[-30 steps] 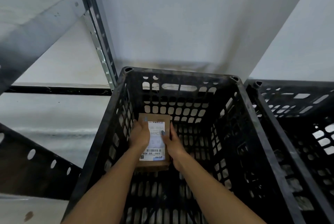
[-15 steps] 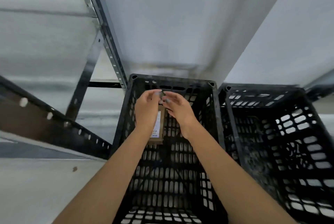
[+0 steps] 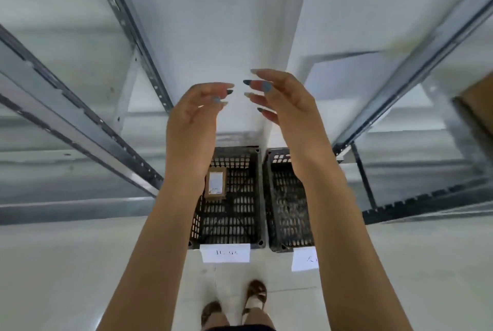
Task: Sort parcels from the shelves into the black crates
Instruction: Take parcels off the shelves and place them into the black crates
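Two black crates stand side by side on the floor against a white pillar. A small brown parcel (image 3: 216, 186) with a white label lies on the bottom of the left crate (image 3: 240, 213), near its far left corner. The right crate (image 3: 286, 205) holds nothing that I can see. My left hand (image 3: 194, 120) and my right hand (image 3: 285, 101) are raised high above the crates, palms facing each other, fingers relaxed and holding nothing.
Grey metal shelf frames (image 3: 88, 128) run down both sides. A brown cardboard box (image 3: 477, 109) sits on the right shelf at the frame's edge. White paper labels (image 3: 225, 252) lie on the floor in front of each crate. My feet (image 3: 234, 304) stand just behind them.
Both hands let go of the parcel inside the left crate and rose well above it. The view pulled back and up, so the crates now look small and far below.
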`<action>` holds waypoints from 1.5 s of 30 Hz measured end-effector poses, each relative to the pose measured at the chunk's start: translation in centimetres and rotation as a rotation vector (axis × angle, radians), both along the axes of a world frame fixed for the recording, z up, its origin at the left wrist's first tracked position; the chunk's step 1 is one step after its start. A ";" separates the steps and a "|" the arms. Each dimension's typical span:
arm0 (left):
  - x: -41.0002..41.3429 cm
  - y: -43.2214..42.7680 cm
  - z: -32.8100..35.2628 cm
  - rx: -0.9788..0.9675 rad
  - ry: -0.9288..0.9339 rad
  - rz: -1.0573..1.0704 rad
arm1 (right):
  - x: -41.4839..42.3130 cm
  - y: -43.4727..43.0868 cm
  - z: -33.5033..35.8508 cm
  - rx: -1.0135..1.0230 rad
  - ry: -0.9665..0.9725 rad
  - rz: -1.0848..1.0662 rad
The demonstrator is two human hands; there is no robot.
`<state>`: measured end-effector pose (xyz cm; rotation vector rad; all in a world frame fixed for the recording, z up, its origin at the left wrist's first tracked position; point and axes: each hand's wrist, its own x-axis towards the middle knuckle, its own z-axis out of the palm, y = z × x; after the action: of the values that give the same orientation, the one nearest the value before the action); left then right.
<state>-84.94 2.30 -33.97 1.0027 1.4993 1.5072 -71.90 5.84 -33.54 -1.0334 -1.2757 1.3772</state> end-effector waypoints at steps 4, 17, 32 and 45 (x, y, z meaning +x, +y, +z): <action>3.0 -5.0 10.5 0.112 0.018 -0.064 | 4.7 -6.4 10.5 0.078 0.049 -0.153; 22.7 -16.3 25.2 0.353 0.007 -0.538 | 24.5 -23.1 23.6 0.214 -0.003 -0.539; 60.7 -12.8 30.1 0.430 0.009 -0.537 | 62.0 -21.0 30.1 0.322 -0.099 -0.664; 77.0 6.7 34.5 0.475 -0.002 -0.322 | 80.3 0.1 33.6 0.489 -0.190 -0.537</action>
<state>-7.92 9.01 0.58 1.4370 0.9305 1.6523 8.41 5.95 0.03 -1.0671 -1.2617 0.5354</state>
